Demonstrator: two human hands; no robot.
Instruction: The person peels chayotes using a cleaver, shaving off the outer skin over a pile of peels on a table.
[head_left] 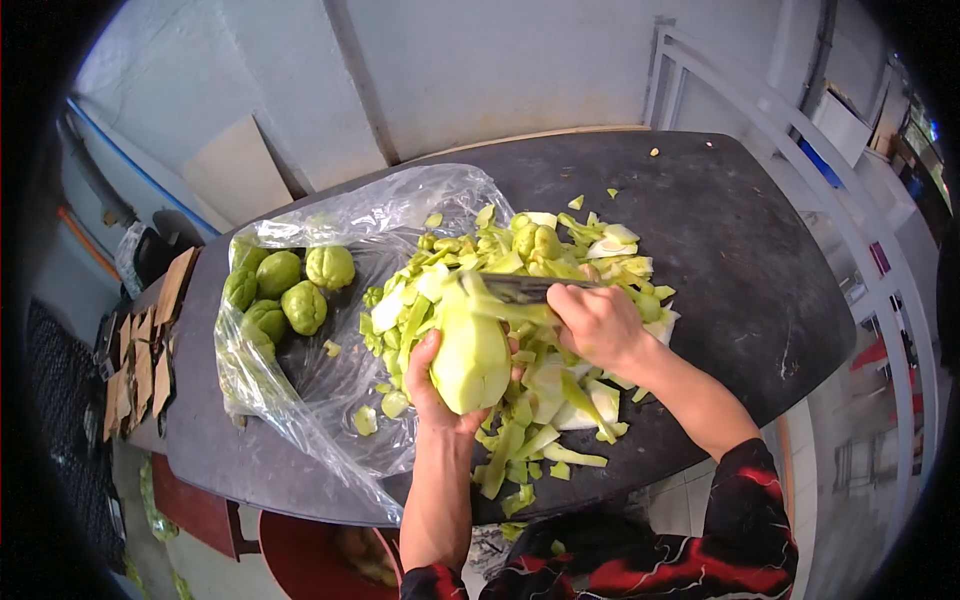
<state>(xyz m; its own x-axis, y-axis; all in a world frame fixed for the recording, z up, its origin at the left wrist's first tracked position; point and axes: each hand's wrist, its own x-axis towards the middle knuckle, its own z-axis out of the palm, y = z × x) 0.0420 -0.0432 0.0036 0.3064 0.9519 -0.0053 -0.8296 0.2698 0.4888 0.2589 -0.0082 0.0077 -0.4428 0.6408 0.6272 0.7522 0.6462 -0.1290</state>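
My left hand [432, 388] is wrapped round a mostly peeled chayote [468, 355], pale green and smooth, held upright above the table. In my right hand [603, 322] is a dark-bladed knife [515, 288], gripped by its handle. The blade lies across the top of the chayote, and a strip of peel hangs over it, hiding part of the edge. Beneath and behind both hands spreads a heap of green peelings [540, 395]. Whole unpeeled chayotes [278, 273] lie to the left in an opened clear plastic bag [350, 445].
The dark table [730, 260] carries a few scattered peel scraps. Below its front edge stands a red tub [310, 560] with pale things inside. Torn cardboard [142, 365] sits at the left, a white railing [850, 180] at the right, and a wall behind.
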